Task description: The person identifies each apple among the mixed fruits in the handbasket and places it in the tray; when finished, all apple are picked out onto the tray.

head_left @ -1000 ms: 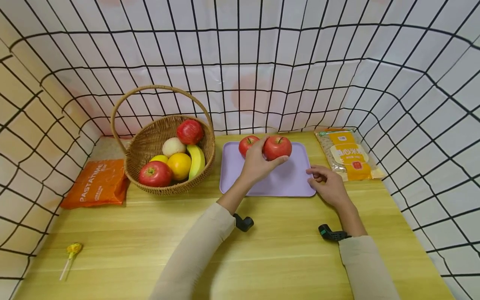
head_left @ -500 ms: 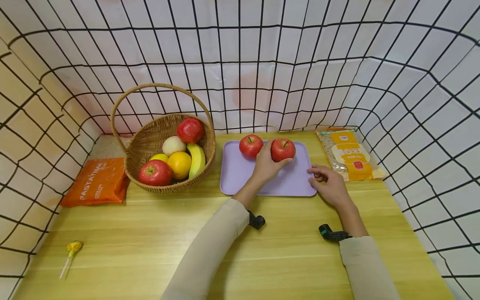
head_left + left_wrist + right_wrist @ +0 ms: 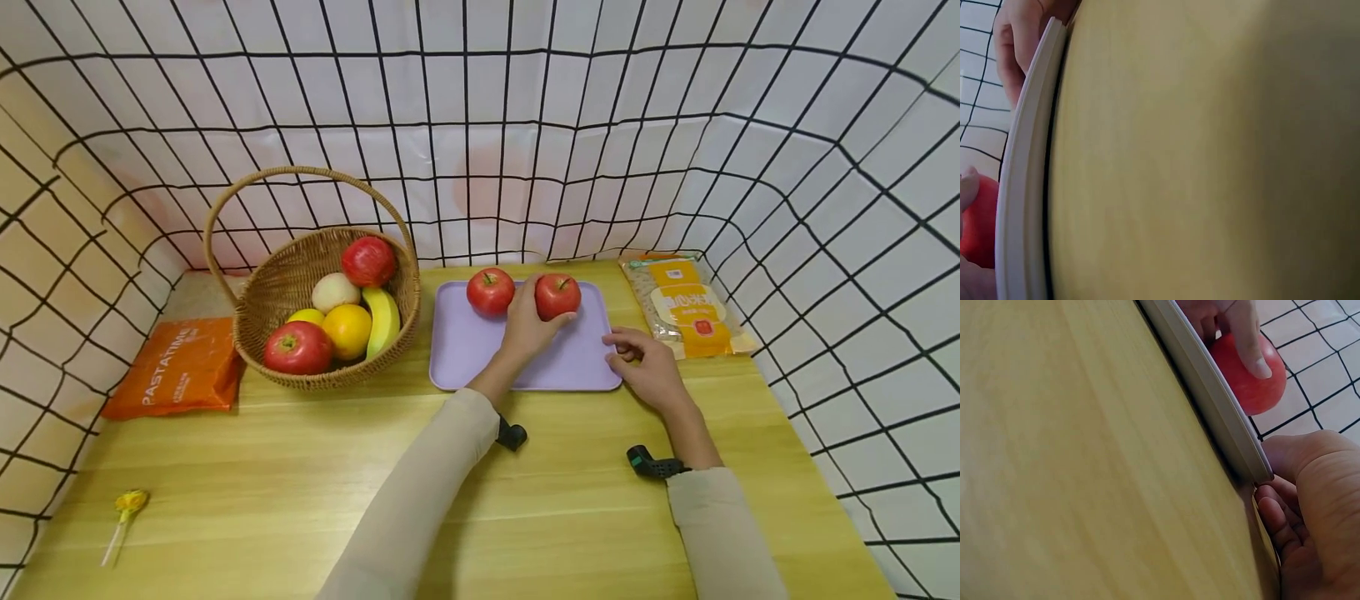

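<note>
A red apple (image 3: 558,297) sits on the right half of the lavender tray (image 3: 573,379). My left hand (image 3: 527,327) grips this apple, thumb in front and fingers round its left side. A second red apple (image 3: 491,292) rests on the tray just left of that hand. At the tray's right rim is my right hand (image 3: 647,367). In the right wrist view its thumb (image 3: 1282,456) lies at the rim and curled fingers (image 3: 1277,519) meet the underside, pinching the tray's edge. The left wrist view catches only part of the held apple (image 3: 979,222) behind the rim.
To the left stands a wicker basket (image 3: 258,287) with a tall handle, holding several fruits. An orange PASTATIME bag (image 3: 180,367) lies beside it, and a bag of grain (image 3: 686,308) lies right of the tray. A yellow lollipop (image 3: 129,504) is at front left. Black wire mesh surrounds the table.
My left hand has carried its apple a little to the right, away from the other apple, and lowered it onto the tray. My right hand has stayed at the tray's rim.
</note>
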